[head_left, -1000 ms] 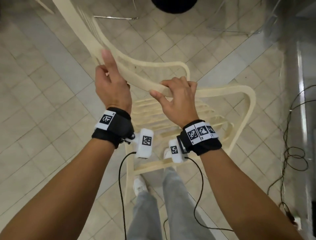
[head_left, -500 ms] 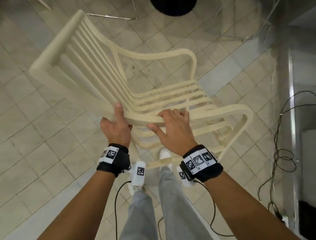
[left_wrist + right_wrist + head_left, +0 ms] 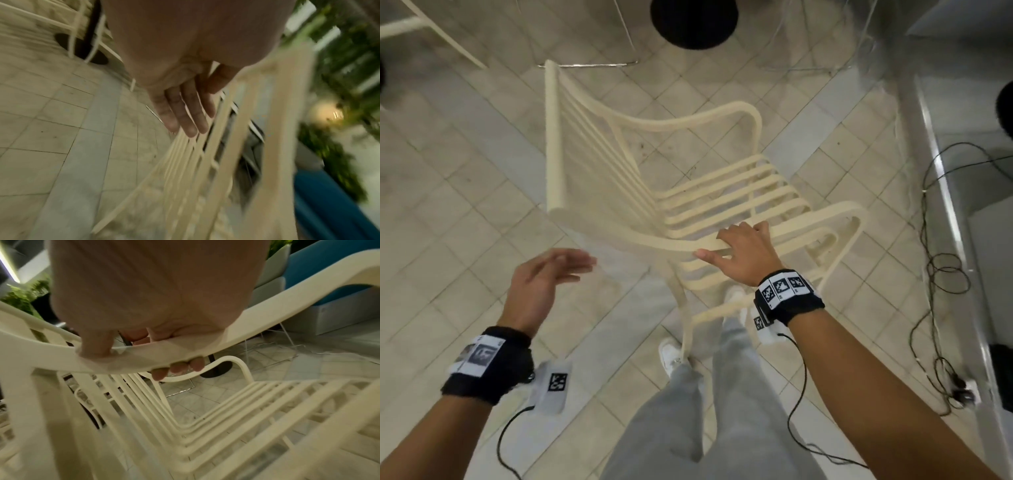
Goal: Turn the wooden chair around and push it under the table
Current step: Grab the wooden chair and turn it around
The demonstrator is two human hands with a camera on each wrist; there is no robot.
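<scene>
A cream slatted chair [image 3: 688, 192] with curved armrests stands on the tiled floor in front of me, its backrest [image 3: 554, 137] to the left and its seat to the right. My right hand [image 3: 743, 253] grips the near armrest [image 3: 144, 356], fingers curled over its top and thumb along its near side. My left hand [image 3: 548, 281] hangs free to the left of the chair, fingers [image 3: 185, 113] straight, touching nothing. A round black table base [image 3: 693, 20] stands at the top, just beyond the chair.
A metal rail and step [image 3: 941, 192] run down the right side, with black cables [image 3: 945, 274] lying on the floor beside it. Thin wire legs [image 3: 585, 63] of other furniture stand near the table base. A cream frame [image 3: 431, 31] sits top left. My legs and white shoe [image 3: 671, 356] are below the chair.
My left hand has let go of the chair and pulled back to the left, open. The chair has turned and dropped lower, and my right hand still grips the armrest.
</scene>
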